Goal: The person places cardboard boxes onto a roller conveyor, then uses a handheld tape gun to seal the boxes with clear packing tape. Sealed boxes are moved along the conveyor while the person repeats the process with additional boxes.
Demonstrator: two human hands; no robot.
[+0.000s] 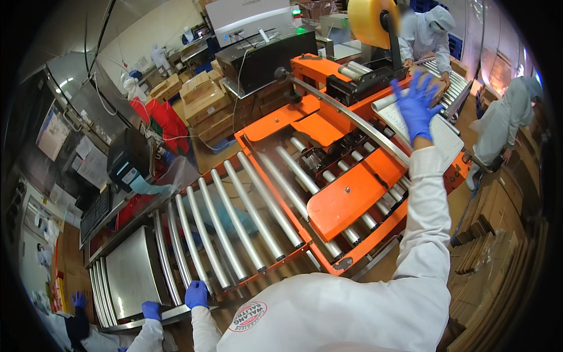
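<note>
My right hand [415,105], in a blue glove, is raised with fingers spread and palm bare of any object. Behind it, an open notebook [444,136] with handwritten pages lies on the orange carton sealing machine [352,193]. My left hand [196,295], also blue-gloved, is curled over the near side rail of the roller conveyor [228,229], beside the end of a metal roller. A steel weighing platform [132,273] sits among the rollers at the left. Close to my left hand, a co-worker's gloved hand [151,310] rests by the platform's near edge.
A yellow tape roll [371,22] tops the sealer. A black label printer [131,163] stands beyond the conveyor, near a keyboard [96,211]. Cartons [204,99] are stacked behind. Flattened cardboard [488,273] lies at right. One worker [424,35] handles a box at the far rollers; another [506,119] bends nearby.
</note>
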